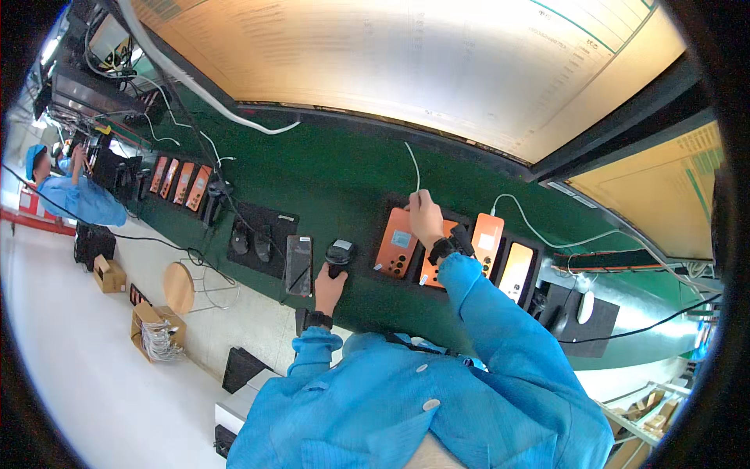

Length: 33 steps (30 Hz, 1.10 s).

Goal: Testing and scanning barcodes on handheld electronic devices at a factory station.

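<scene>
My left hand (329, 290) is wrapped round the handle of a black handheld scanner (341, 252), just above the green bench. Farther right, my right hand (424, 217) pinches the end of a white cable (413, 162) over a dark tray. An orange phone (399, 238) with several camera lenses lies back up to the left of that hand. A second orange phone (429, 273) is partly covered by my right hand and wrist. To the right, a third orange phone (488, 235) has a white cable at its top end. A phone with a pale, shiny face (516, 270) lies beyond it.
A dark phone-like device (298, 264) lies left of the scanner. Large monitors (406, 62) overhang the bench's far side. Several orange phones (184, 181) stand in a row at left, near a co-worker in blue (82, 199). A stool (179, 288) and an open carton (158, 332) are on the floor.
</scene>
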Each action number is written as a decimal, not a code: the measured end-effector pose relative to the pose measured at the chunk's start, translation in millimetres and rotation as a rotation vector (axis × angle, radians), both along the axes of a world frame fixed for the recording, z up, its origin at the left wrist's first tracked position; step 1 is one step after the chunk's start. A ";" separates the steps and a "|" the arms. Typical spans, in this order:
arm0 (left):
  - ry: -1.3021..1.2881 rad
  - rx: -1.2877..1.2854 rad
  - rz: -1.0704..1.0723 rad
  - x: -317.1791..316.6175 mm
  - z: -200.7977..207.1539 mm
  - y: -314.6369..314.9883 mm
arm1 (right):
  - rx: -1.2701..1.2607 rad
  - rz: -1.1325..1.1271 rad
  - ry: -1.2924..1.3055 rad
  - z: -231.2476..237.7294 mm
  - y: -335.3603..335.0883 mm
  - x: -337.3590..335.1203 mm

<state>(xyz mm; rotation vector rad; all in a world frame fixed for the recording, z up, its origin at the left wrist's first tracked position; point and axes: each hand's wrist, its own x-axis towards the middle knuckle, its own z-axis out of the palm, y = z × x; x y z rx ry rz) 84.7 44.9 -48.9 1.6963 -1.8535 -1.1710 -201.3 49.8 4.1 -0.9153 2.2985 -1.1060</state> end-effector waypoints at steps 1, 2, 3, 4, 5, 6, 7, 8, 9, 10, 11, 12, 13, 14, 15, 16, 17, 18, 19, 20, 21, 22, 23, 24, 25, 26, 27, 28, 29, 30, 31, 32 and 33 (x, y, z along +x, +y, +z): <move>0.031 -0.032 -0.007 -1.6 5.0 1.8 | -0.060 0.013 -0.048 2.1 3.4 -7.4; 0.061 -0.062 -0.012 -2.0 12.0 4.2 | -0.117 0.028 -0.098 3.2 9.8 -13.9; 0.089 -0.090 -0.018 -2.1 18.5 6.0 | -0.124 0.003 -0.082 4.1 19.5 -20.9; 0.091 -0.080 -0.019 -4.7 26.4 3.9 | -0.086 0.038 0.030 -3.0 32.8 -34.9; 0.112 0.057 -0.046 -4.9 33.7 2.7 | -0.042 0.075 0.136 -8.2 48.8 -44.6; 0.133 0.197 -0.074 -6.9 40.6 1.8 | -0.046 0.142 0.254 -14.2 63.2 -53.6; 0.125 0.219 -0.074 -8.0 50.2 4.5 | -0.047 0.213 0.366 -15.2 78.6 -57.2; 0.192 0.325 -0.168 -13.6 62.2 3.7 | -0.060 0.317 0.558 -20.6 94.8 -63.6; 0.256 0.431 -0.254 -15.9 70.4 4.5 | -0.033 0.389 0.569 -20.5 106.7 -65.9; 0.224 0.481 -0.350 -21.1 75.1 2.5 | 0.033 0.410 0.590 -21.0 113.0 -68.8; 0.220 0.492 -0.363 -25.7 73.9 7.8 | 0.098 0.430 0.610 -22.0 119.1 -70.9; 0.240 0.551 -0.433 -34.0 72.8 15.7 | 0.109 0.418 0.606 -23.6 124.4 -71.7; 0.260 0.603 -0.501 -42.6 71.7 20.4 | 0.147 0.436 0.600 -23.7 123.9 -70.9; 0.256 0.604 -0.512 -50.2 71.4 24.3 | 0.183 0.455 0.594 -23.5 123.1 -70.0; 0.246 0.609 -0.538 -57.7 71.9 28.2 | 0.184 0.444 0.593 -22.9 121.9 -69.2; 0.237 0.616 -0.564 -66.1 73.5 33.4 | 0.167 0.434 0.589 -23.3 122.5 -69.3; 0.230 0.621 -0.588 -73.8 75.7 37.3 | 0.150 0.425 0.586 -23.2 122.6 -69.7; 0.204 0.615 -0.581 -80.7 78.8 39.4 | 0.152 0.413 0.574 -22.4 122.1 -70.9; 0.203 0.615 -0.581 -83.8 77.5 41.7 | 0.152 0.413 0.574 -23.2 122.7 -71.3; 0.209 0.610 -0.594 -86.8 74.9 42.5 | 0.150 0.416 0.578 -23.5 121.8 -72.3; 0.216 0.603 -0.606 -90.3 72.9 42.0 | 0.146 0.420 0.585 -23.0 119.3 -74.0; 0.217 0.602 -0.604 -92.4 70.8 43.2 | 0.144 0.423 0.586 -25.2 119.7 -74.0; 0.194 0.603 -0.602 -95.3 69.5 42.8 | 0.162 0.428 0.606 -26.2 118.6 -74.7; 0.173 0.600 -0.600 -98.1 69.2 42.6 | 0.177 0.433 0.629 -25.9 116.2 -76.2; 0.180 0.585 -0.595 -100.1 70.9 43.9 | 0.166 0.437 0.641 -25.3 115.2 -75.6; 0.178 0.540 -0.595 -102.7 73.7 44.0 | 0.176 0.444 0.673 -24.5 114.7 -74.1; 0.178 0.491 -0.593 -104.8 76.3 46.4 | 0.184 0.449 0.709 -22.8 116.3 -70.9; 0.156 0.479 -0.596 -109.3 76.7 49.2 | 0.167 0.437 0.696 -26.1 118.9 -71.8; 0.173 0.374 -0.607 -118.2 86.2 51.8 | 0.149 0.417 0.686 -31.2 126.3 -75.9; 0.311 0.112 -0.608 -115.9 44.0 56.9 | 0.130 0.434 0.701 -29.6 126.4 -74.0; 0.241 0.353 -0.585 -125.3 68.3 57.4 | 0.134 0.433 0.703 -35.2 133.7 -75.9; 0.219 0.324 -0.582 -123.0 58.2 59.0 | 0.120 0.432 0.689 -32.3 131.2 -71.0; 0.197 0.306 -0.580 -121.6 47.1 60.7 | 0.116 0.433 0.670 -28.0 129.7 -67.4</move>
